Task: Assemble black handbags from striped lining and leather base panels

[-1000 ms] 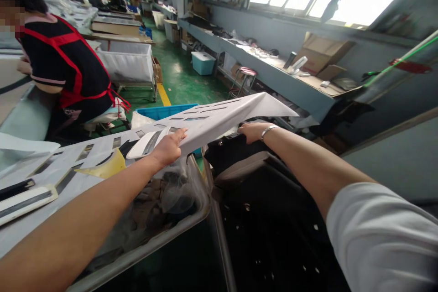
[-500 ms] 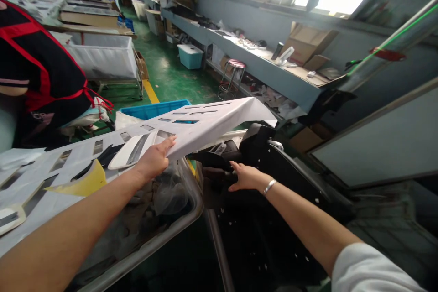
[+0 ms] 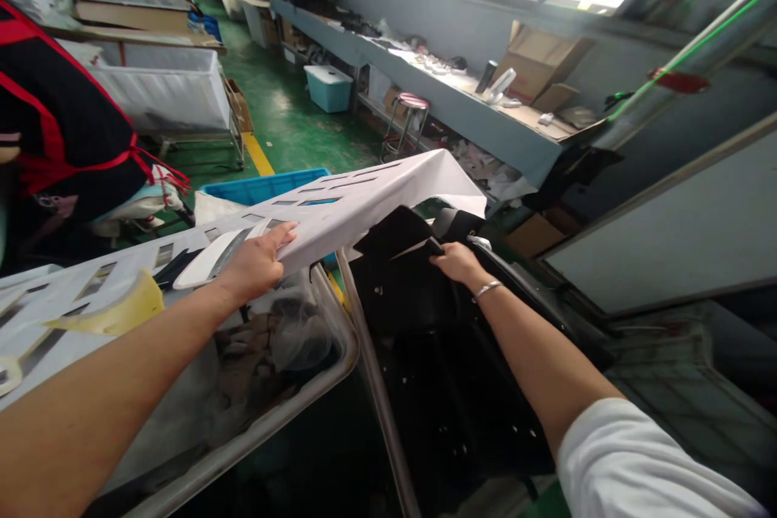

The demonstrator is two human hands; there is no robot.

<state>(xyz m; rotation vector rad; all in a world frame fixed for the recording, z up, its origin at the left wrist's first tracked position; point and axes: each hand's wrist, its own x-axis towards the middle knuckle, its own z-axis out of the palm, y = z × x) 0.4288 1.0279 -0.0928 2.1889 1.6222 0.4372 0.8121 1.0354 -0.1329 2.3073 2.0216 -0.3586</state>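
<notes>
Left hand pinches a white slotted sheet; right hand (the nearer) grips flat black sheeting spreading leftward.

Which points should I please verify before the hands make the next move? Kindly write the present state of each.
1. Left hand has a grip: ok, it holds the near edge of the white slotted sheet.
2. Right hand has a grip: ok, its fingers close on the black material.
3. White slotted sheet is flat: not ok, it bends down at its far end.
4. Yellow piece is apart from both hands: ok.
5. Bottom of the tub is free: cannot tell, its contents hide it.
</notes>
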